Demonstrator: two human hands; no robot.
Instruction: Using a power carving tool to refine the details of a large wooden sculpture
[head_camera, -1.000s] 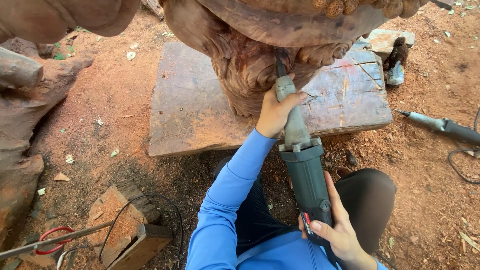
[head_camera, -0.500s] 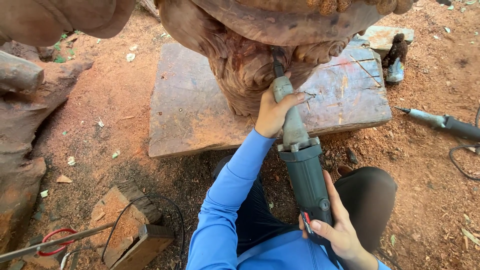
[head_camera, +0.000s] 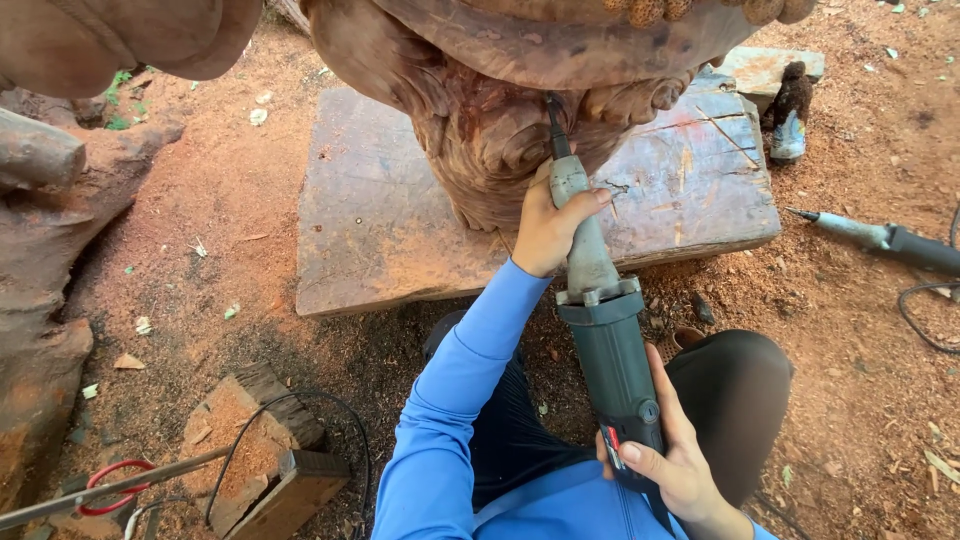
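Long die grinder, grey neck and dark green body, bit pressed against reddish carved wood sculpture on the slab's middle. Left hand wrapped tight around neck; right hand clasped the rear. Unchanged from before, barely shifted.

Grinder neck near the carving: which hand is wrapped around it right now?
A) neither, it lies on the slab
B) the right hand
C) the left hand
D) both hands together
C: the left hand grips the grinder's slim neck by the carved wood, while the right hand holds the rear of its dark body.
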